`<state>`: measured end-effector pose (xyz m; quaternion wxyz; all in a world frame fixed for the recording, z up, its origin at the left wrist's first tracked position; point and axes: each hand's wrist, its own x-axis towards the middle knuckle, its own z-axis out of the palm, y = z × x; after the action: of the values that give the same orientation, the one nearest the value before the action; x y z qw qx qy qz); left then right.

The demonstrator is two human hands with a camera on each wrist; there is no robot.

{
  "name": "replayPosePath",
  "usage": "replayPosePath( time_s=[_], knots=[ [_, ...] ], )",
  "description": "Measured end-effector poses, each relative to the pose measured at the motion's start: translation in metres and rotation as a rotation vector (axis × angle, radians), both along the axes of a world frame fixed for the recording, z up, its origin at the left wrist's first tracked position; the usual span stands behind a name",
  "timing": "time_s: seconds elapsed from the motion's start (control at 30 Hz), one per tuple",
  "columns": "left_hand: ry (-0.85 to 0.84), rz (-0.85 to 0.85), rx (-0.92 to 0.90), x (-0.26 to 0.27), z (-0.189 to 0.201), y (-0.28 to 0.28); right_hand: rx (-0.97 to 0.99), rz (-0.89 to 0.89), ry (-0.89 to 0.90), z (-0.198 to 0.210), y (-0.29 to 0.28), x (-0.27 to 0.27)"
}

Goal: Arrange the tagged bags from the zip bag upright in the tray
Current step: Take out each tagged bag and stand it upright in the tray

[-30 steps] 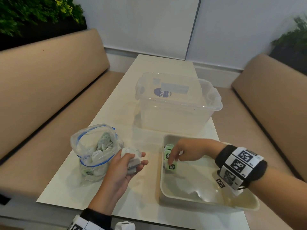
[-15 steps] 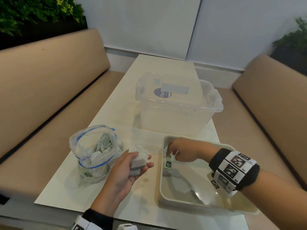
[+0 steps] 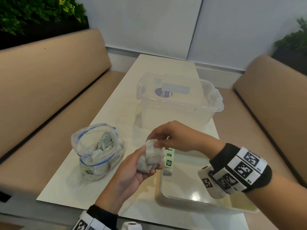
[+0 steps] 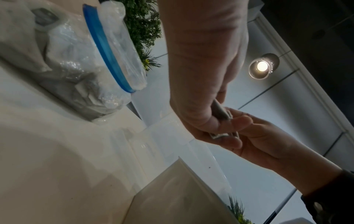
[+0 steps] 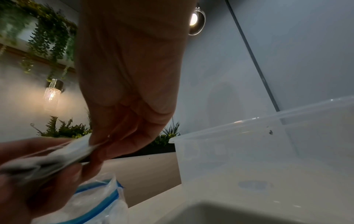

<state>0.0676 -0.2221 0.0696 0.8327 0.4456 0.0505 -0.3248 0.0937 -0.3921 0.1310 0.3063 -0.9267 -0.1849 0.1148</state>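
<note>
Progress early: two tagged bags (image 3: 168, 161) stand upright in tray (image 3: 191, 193), just right of the grip. Left hand (image 3: 132, 171) clutches a bundle (image 3: 152, 156); right hand (image 3: 176, 138) pinches its top bag. Zip bag (image 3: 98, 151), left, holds many more.

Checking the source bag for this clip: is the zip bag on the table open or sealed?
Open. The zip bag's blue zip strip forms a wide loop at its mouth, and tagged bags show inside through the opening.
</note>
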Motion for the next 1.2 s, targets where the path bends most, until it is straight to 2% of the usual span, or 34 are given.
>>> replayPosePath(
  time_s=[0.2, 0.37, 0.5, 0.6, 0.77, 0.93, 1.0, 1.1, 1.2],
  knots=[
    [0.104, -0.013, -0.099, 0.001, -0.002, 0.006, 0.029, 0.015, -0.065, 0.015, -0.006, -0.003],
    [0.103, 0.041, -0.104, 0.003, -0.004, 0.003, 0.077, 0.027, 0.016, 0.031, -0.007, -0.006],
    [0.076, 0.011, -0.086, 0.003, -0.003, 0.004, 0.131, -0.028, 0.094, 0.033, -0.01, -0.007],
    [0.006, -0.069, -0.056, 0.001, -0.003, 0.007, 0.141, -0.06, 0.167, 0.033, -0.009, -0.01],
    [-0.205, -0.174, 0.108, -0.007, 0.003, 0.002, 0.089, -0.094, 0.223, 0.029, -0.003, -0.012],
    [-0.295, -0.133, 0.194, -0.009, 0.006, 0.001, 0.057, -0.151, 0.231, 0.033, -0.002, -0.013],
    [-0.273, -0.069, 0.209, -0.007, 0.004, 0.001, 0.035, -0.163, 0.211, 0.037, -0.002, -0.013],
    [-0.229, 0.015, 0.207, -0.004, 0.002, 0.001, 0.015, -0.13, 0.188, 0.043, -0.004, -0.013],
    [-0.292, 0.01, 0.206, -0.004, 0.001, -0.001, -0.049, -0.085, 0.16, 0.044, -0.005, -0.012]
  ],
)
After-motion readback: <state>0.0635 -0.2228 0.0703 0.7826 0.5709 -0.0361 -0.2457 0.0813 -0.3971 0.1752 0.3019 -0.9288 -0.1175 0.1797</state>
